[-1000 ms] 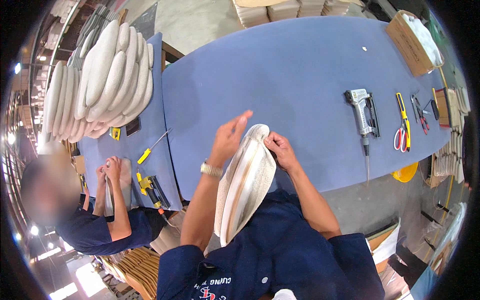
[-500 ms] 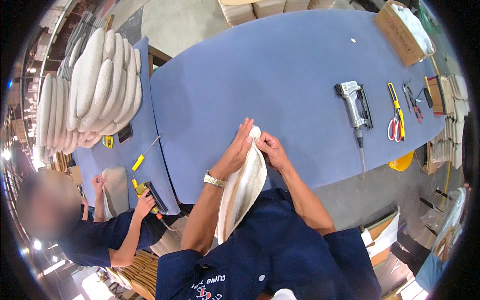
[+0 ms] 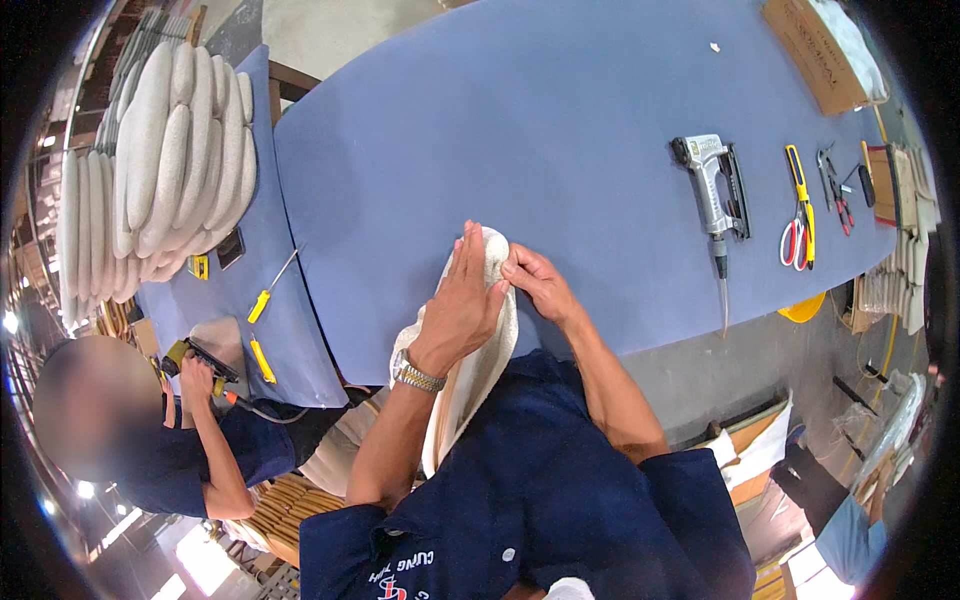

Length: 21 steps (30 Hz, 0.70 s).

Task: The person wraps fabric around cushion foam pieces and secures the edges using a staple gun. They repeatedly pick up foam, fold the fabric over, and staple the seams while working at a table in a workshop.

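A pale, fabric-covered seat pad (image 3: pixel 478 375) stands on edge between my hands and leans towards my body, with a brown strip showing along its side. My left hand (image 3: pixel 462 305), a watch at its wrist, holds the upper part; its fingers lie straight along the side and the thumb rests against the cloth. At the pad's top right edge my right hand (image 3: pixel 540 285) pinches the fabric between thumb and fingers. Whatever lies behind my left palm is hidden.
On the blue table (image 3: pixel 560 130) lie a grey staple gun (image 3: pixel 712 190) with a hose, scissors (image 3: pixel 797 220) and pliers (image 3: pixel 835 190). A carton (image 3: pixel 815 55) stands far right. Left are stacked pads (image 3: pixel 180 150), a screwdriver (image 3: pixel 268 295) and a co-worker's hand (image 3: pixel 197 380) on another staple gun (image 3: pixel 200 362).
My left hand has turned, its back now more towards me, and the pad has turned with it. The co-worker's staple gun has moved left onto a pad. The view has shifted slightly.
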Each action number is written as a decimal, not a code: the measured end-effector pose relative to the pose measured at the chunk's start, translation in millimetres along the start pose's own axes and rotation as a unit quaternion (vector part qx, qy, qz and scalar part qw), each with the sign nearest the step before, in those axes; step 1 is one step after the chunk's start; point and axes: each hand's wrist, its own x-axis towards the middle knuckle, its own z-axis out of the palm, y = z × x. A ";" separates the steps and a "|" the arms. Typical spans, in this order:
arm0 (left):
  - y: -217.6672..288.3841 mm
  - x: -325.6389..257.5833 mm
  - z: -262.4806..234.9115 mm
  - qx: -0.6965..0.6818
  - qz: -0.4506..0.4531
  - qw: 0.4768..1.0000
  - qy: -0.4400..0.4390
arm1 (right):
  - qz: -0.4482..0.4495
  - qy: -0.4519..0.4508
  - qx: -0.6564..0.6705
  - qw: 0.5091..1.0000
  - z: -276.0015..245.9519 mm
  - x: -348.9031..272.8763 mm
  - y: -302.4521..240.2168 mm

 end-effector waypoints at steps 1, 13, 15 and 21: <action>6.9 -2.5 0.6 0.016 -0.034 0.999 0.006 | 0.014 -0.009 -0.011 1.000 -3.3 -0.1 0.3; 22.4 -4.4 19.0 0.163 -0.045 0.976 0.134 | -0.019 0.451 -0.687 0.569 -242.4 -39.8 -120.7; 24.9 -3.2 20.5 0.180 -0.065 0.973 0.126 | 0.034 0.406 -0.724 0.556 -265.9 -32.9 -118.0; 26.6 -1.8 24.9 0.189 -0.095 0.968 0.136 | 0.075 0.437 -0.580 0.683 -257.1 -29.6 -147.5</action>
